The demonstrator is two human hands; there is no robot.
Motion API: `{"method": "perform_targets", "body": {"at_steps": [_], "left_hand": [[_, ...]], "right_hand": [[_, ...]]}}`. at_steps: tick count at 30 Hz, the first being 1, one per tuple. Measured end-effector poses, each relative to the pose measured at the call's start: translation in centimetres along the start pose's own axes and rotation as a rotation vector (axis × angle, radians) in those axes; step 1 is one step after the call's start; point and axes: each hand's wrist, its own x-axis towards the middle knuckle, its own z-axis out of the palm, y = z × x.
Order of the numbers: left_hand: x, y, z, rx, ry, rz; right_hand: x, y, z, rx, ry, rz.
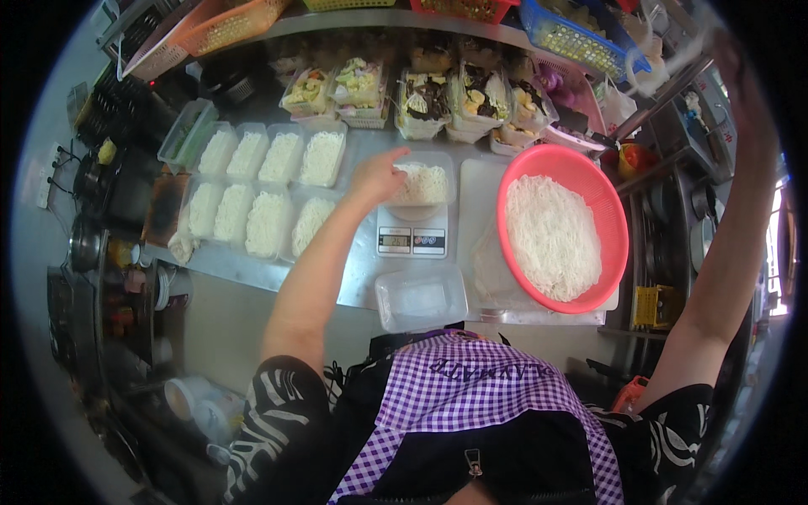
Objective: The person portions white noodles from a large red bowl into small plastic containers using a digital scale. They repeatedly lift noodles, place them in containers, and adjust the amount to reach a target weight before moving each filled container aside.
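My left hand (379,175) is at the left rim of a clear plastic container (449,180) with white noodles (424,184), its index finger stretched over the rim. That container rests on a digital kitchen scale (413,242) with a lit display. My right hand (732,69) is raised at the far upper right, blurred, beside a blurred whitish thing (678,63); whether it holds this is unclear. A pink colander (615,252) of white noodles (552,237) stands right of the scale. An empty clear container (421,300) lies at the table's near edge.
Two rows of noodle-filled containers (266,224) stand at left. Stacked containers of cut vegetables (356,82) and of black fungus mix (426,104) line the back. A shelf (379,17) above holds plastic baskets (233,28). A white board (473,189) lies partly under the colander.
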Motion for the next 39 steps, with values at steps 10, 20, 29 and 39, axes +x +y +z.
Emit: {"method": "perform_targets", "body": {"at_steps": [10,20,29,39], "left_hand": [[-1.9,3.3,-2.8,-0.427,-0.065,0.098],[-1.6,-3.3,0.7,0.295,0.255,-0.26],[-1.0,-6.5,3.1,0.139,0.219,-0.341],[-7.6,-1.1,-1.7,-0.21,0.373,-0.084]], "right_hand": [[-25.9,20.8,-2.2,-0.988,-0.517,0.419],[-36.6,21.6,1.7,-0.845,-0.224,0.146],[-32.0,22.9,3.2,-0.72,-0.213,0.183],[-24.0,23.6,5.0,-0.868,-0.461,0.326]]}}
